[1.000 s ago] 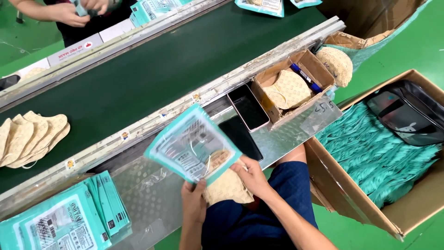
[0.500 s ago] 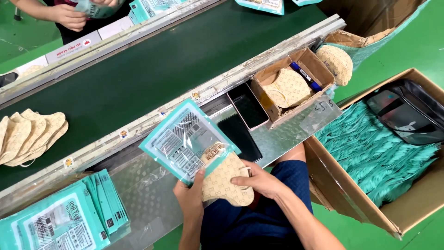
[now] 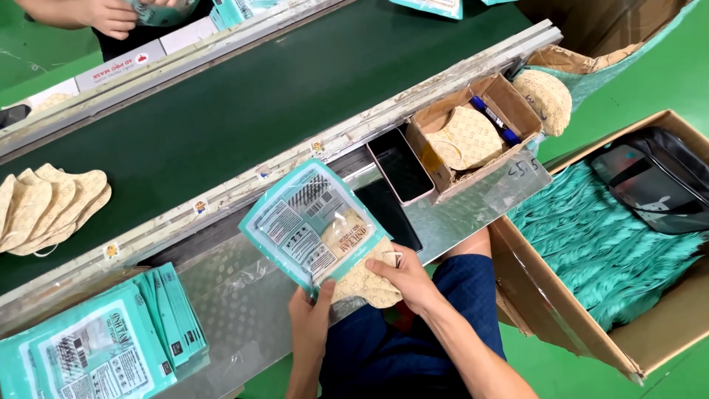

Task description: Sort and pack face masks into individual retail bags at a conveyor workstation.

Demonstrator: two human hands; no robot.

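— Far left?
— Beige masks (image 3: 48, 207) fanned in a stack on the dark green conveyor belt (image 3: 244, 111); below them, a pile of teal pouches (image 3: 96, 347) lying flat on the metal shelf (image 3: 244, 310); up at the top edge, another person's hand (image 3: 111, 15) across the belt, closed around something teal.

— And in the middle?
— Left hand (image 3: 310, 318) pinching the lower corner of a teal-and-clear pouch (image 3: 306, 229), thumb on top, fingers hidden beneath; pouch held tilted just above the shelf, near the belt's rail; right hand (image 3: 406, 277) closed on a beige patterned mask (image 3: 365, 281), pressing it into the pouch's open end; mask partly inside already, showing through the clear window, the rest bulging out under the fingers.

— Just beyond the hands?
— Two dark phones (image 3: 395, 185) lying side by side on the shelf, one partly behind the pouch; next to them a small cardboard tray (image 3: 443, 181) holding a beige mask and a blue pen (image 3: 495, 120); another mask (image 3: 546, 100) propped at the tray's far end.

— Far right?
— Large open cardboard box (image 3: 561, 318) on the green floor, filled with teal packets (image 3: 598, 244); black bag (image 3: 653, 188) resting on top of them.
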